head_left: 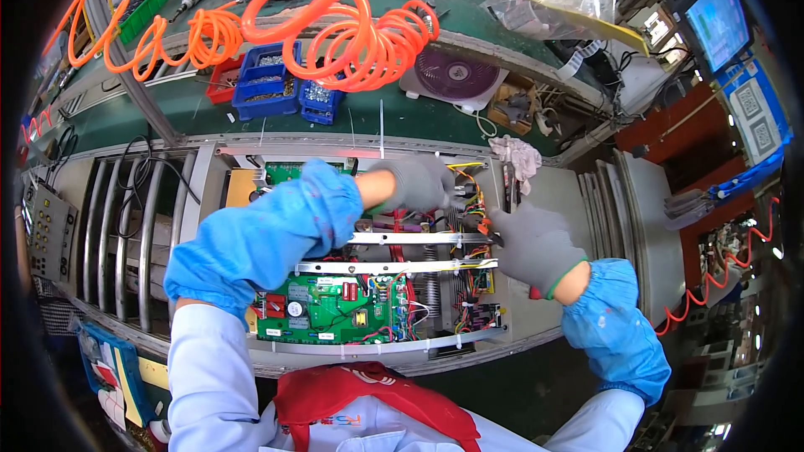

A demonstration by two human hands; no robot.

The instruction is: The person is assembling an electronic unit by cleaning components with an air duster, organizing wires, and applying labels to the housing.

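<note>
An open metal chassis (444,343) lies before me, with a green circuit board (322,305), light metal crossbars (389,268) and bundles of thin coloured wires inside. My left hand (416,182), in a grey glove, reaches across the chassis to the wiring at its far right. Its fingers are closed at the wires; whatever they pinch is too small to make out. My right hand (536,247), also gloved, is closed at the chassis's right end, beside the orange wire parts (483,226). A dark tip shows at its fingers and a red end below the palm, like a hand tool mostly hidden.
Metal rollers (151,230) run to the left of the chassis. Behind it stand blue bins (266,83) of small hardware and a purple fan (456,72). Coiled orange air hoses (360,41) hang over the bench. A crumpled cloth (517,159) lies beyond my right hand.
</note>
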